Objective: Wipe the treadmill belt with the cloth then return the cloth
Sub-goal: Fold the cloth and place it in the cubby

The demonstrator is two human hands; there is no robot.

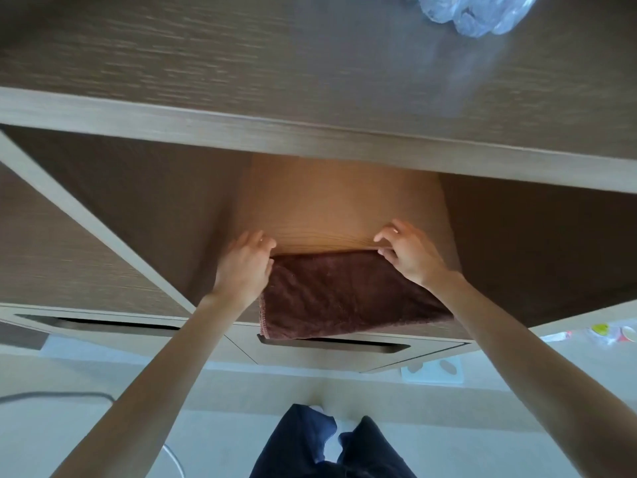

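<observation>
brown cloth (344,294): we saw it spread flat on the lit wooden shelf (337,201) inside the open compartment, its far edge straight across the shelf and its near edge hanging just over the front, covering part of a drawer's handle slot (344,343).
left hand (243,267): it lay at the cloth's far left corner, fingers curled in and pinching that corner; the hand itself hid part of the contact from us.
right hand (410,257): it sat at the far right corner, fingertips bent down and gripping the cloth's far edge, with the wrist lying over the cloth's right side.
arms: both were bare and reached forward from the bottom of the view, one on each side of the cloth.
cabinet top (241,63): we saw a grey-brown wood-grain surface above the compartment, blurred.
plastic bag (479,12): clear and crumpled, it rested on the cabinet top at the far right.
second handle slot (103,322): a dark recessed slot lay in the drawer front to the left, apart from the cloth.
dark trousers (310,439): we saw the person's legs below, over a pale floor.
grey cable (58,396): it ran across the floor at the left.
small items (606,334): colourful bits lay on the floor at the right, too small for us to tell.
</observation>
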